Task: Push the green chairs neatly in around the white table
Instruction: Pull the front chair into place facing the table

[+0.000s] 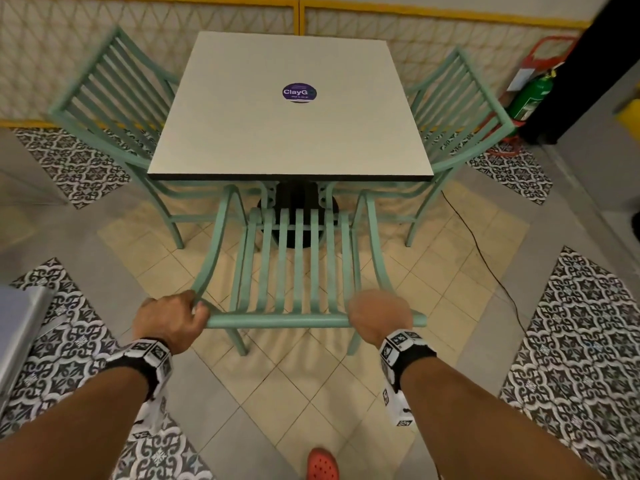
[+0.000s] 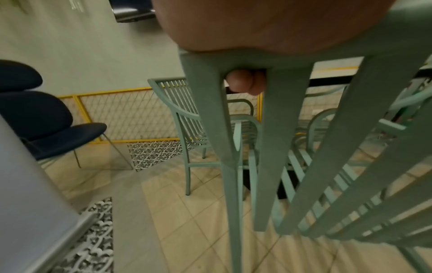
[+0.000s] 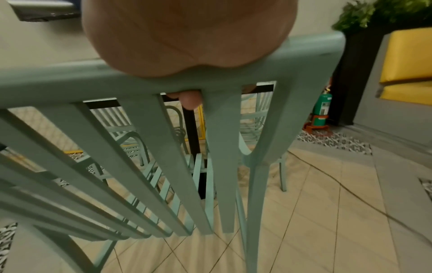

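A square white table (image 1: 277, 133) stands in the middle with a purple round sticker (image 1: 299, 92) on it. Three green slatted chairs surround it. The near chair (image 1: 298, 265) faces the table's front edge, its seat partly under the top. My left hand (image 1: 173, 315) grips the left end of its top rail (image 1: 277, 321), fingers curled over it (image 2: 240, 83). My right hand (image 1: 379, 315) grips the right end the same way (image 3: 190, 101). The left chair (image 1: 104, 98) and the right chair (image 1: 460, 105) stand tucked against the table's sides.
A yellow-framed mesh fence (image 1: 298, 19) runs behind the table. A green fire extinguisher (image 1: 530, 95) stands at the back right; a black cable (image 1: 485, 265) lies on the tiles. A grey surface (image 1: 17, 327) is at my left, dark blue chairs (image 2: 46, 125) beyond. My red shoe (image 1: 322, 464) is below.
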The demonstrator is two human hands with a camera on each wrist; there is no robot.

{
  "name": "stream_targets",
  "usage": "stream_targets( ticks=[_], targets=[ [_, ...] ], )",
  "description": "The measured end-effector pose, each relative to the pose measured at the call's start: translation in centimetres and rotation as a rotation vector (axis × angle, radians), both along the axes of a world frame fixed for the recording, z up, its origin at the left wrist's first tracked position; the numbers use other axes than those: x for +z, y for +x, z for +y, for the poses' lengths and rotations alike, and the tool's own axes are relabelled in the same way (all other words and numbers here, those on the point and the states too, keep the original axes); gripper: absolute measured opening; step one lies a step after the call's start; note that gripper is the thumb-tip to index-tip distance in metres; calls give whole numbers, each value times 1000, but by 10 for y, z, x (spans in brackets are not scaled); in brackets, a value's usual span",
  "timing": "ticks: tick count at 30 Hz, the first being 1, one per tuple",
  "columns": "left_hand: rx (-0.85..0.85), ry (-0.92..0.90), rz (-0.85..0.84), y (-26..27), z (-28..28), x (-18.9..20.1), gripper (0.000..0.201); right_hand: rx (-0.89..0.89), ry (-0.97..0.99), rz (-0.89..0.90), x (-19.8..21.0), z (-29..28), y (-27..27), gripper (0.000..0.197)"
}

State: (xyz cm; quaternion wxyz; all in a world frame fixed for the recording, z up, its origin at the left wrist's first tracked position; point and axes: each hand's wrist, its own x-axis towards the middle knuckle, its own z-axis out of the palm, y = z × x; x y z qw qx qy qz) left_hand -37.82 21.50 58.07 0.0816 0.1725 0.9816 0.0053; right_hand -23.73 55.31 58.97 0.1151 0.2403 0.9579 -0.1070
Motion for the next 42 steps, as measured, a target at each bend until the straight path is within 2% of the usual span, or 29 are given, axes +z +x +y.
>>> stream_targets(
  ticks=[3,5,10,17,30,36,39,42],
  targets=[
    [-80,59,50,11,26,-1,36,76,20,43,3,-4,0,41],
    [-129,92,3,24,57,-1,39,154,-13,86,4,-19,-8,44],
    [-80,92,-48,44,102,7,39,271,-36,118,-2,-65,-25,53],
    [-80,82,-67,43,108,15,28,226,-2,83,0,-58,-32,47],
    [-58,90,-69,43,105,14,28,202,-8,60,3,-64,-32,44],
    [-72,151,-124,45,98,16,34,134,-107,39,8,-61,-25,43],
    [-85,259,-207,43,87,31,30,70,-179,104,20,-46,-9,32],
    [-142,344,-217,77,48,52,17,41,-227,225,31,-24,58,10]
  ],
)
